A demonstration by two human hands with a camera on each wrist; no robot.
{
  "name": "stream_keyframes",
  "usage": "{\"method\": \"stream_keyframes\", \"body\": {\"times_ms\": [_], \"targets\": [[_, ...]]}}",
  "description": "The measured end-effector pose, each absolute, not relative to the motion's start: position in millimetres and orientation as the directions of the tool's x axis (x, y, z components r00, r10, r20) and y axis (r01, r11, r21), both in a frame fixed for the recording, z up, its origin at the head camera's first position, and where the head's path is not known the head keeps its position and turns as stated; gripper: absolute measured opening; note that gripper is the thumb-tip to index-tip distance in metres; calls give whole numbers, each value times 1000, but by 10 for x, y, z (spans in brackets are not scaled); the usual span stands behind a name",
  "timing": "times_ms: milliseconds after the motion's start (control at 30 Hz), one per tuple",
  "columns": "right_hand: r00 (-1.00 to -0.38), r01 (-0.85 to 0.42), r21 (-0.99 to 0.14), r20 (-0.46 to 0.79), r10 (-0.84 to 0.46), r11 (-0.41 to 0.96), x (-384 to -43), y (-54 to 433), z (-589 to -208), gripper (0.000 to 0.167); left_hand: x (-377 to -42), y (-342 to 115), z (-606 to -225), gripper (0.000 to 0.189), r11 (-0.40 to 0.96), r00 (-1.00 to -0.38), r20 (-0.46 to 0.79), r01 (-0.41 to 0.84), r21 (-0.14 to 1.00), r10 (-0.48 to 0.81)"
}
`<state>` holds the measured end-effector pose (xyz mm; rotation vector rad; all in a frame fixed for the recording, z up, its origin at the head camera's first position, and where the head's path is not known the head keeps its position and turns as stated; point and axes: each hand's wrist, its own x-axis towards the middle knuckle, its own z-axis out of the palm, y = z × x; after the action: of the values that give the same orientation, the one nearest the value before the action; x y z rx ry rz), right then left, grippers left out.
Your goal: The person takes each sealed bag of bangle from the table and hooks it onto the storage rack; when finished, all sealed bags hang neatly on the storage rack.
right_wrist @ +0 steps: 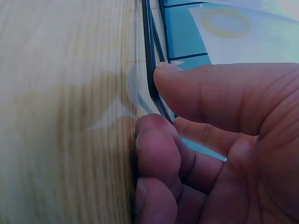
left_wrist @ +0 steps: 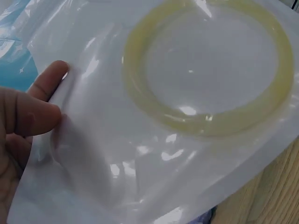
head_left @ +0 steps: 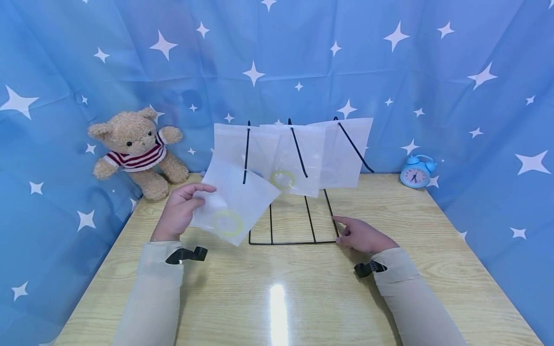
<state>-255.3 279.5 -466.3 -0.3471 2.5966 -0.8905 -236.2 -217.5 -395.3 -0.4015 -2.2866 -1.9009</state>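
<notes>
My left hand [head_left: 179,211] pinches the left edge of a see-through white pouch [left_wrist: 107,140] between thumb and fingers. A pale yellow ring [left_wrist: 210,123] shows through the plastic. The pouch slants, and the tip of the rack's left hook [head_left: 246,154] shows in front of its upper part. At the front right corner of the black wire rack [head_left: 294,243], my right hand [head_left: 363,234] holds the base wire. Its thumb [right_wrist: 187,84] presses on the wire, with the other fingers curled beside it near the tabletop.
Similar pouches hang at the left hook, the middle hook [head_left: 298,154] and the right hook [head_left: 355,148]. A teddy bear [head_left: 134,139] sits at the back left. A blue alarm clock [head_left: 416,173] stands at the back right of the wooden table [head_left: 233,307], before a starry blue curtain [head_left: 433,72].
</notes>
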Motion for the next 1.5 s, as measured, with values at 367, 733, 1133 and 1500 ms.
{"method": "stream_keyframes", "body": {"times_ms": [367, 733, 1133, 1500], "targets": [[-902, -108, -624, -266, -340, 774, -2545, 2794, -4662, 76, -2398, -2138, -3970, 42, 173, -967, 239, 252, 952, 90], [-902, -107, -622, -268, -339, 776, -2562, 2807, -4673, 76, -2417, -2057, -3989, 52, 135, -958, 270, 281, 950, 98], [-903, -100, -617, -274, -332, 781, -2550, 2786, -4655, 75, -2444, -1854, -4037, 69, 126, -958, 245, 264, 956, 151], [-898, -103, -626, -276, -343, 773, -2556, 2795, -4650, 75, -2448, -1747, -4092, 81, 49, -922, 269, 293, 955, 278]]}}
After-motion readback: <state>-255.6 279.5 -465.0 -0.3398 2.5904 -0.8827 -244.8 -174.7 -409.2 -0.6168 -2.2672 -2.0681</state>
